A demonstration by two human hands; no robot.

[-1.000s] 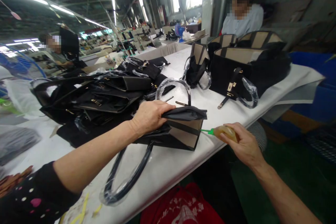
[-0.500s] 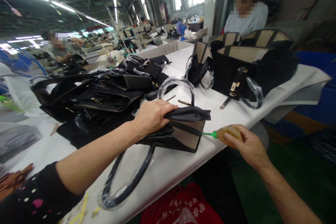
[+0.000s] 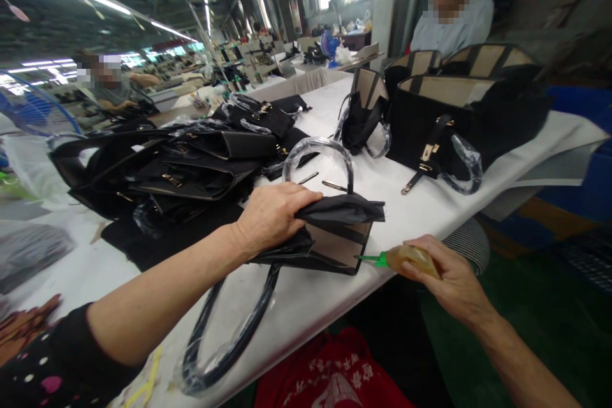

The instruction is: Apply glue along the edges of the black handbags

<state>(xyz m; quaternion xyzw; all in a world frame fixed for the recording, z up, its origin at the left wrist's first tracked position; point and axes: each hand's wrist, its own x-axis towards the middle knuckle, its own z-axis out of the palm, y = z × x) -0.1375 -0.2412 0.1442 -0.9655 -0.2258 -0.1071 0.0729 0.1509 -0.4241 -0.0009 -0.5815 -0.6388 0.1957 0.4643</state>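
A black handbag [image 3: 329, 260] lies on its side on the white table, its beige inner face showing toward the right. My left hand [image 3: 270, 213] is closed on the bag's black lining, holding it up. One plastic-wrapped handle [image 3: 229, 357] hangs toward me; the other handle [image 3: 319, 143] arches behind the bag. In my right hand [image 3: 452, 277] is a squeeze bottle [image 3: 414, 261] of amber liquid, with fingers wrapped round it. Its thin green nozzle [image 3: 367, 258] points left at the bag's open edge, by the beige face; whether the tip touches is unclear.
Black handbags [image 3: 191, 172] are heaped at the left. More bags [image 3: 430, 121] stand upright at the right, a buckled strap hanging from one. A person [image 3: 452, 19] is behind them, and another person sits far left near a blue fan [image 3: 38, 105]. A striped stool [image 3: 466, 248] stands beside the table edge.
My right hand has moved the bottle slightly left and down, bringing the nozzle lower along the bag's edge. My left hand keeps its hold on the lining.
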